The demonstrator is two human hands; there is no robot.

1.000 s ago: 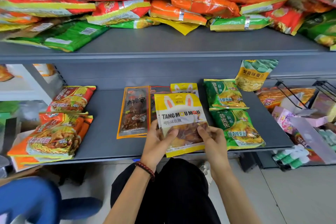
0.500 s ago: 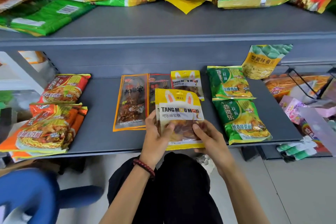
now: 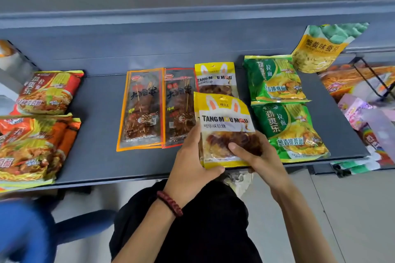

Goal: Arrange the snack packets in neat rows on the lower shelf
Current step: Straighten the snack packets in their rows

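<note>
From the head camera, the left hand (image 3: 192, 162), with a beaded bracelet (image 3: 170, 203) on its wrist, and the right hand (image 3: 260, 156) both grip a yellow candy packet (image 3: 224, 126) by its lower half, the right thumb pressed on its front. The packet sits at the front edge of the lower shelf (image 3: 96, 134), overlapping the bottom of a matching yellow packet (image 3: 215, 79) behind it. Two skewer packets (image 3: 142, 109) lie side by side just to the left, and two green noodle packets (image 3: 275, 79) lie one behind the other on the right. Red and orange noodle packets (image 3: 32, 147) sit at the far left.
</note>
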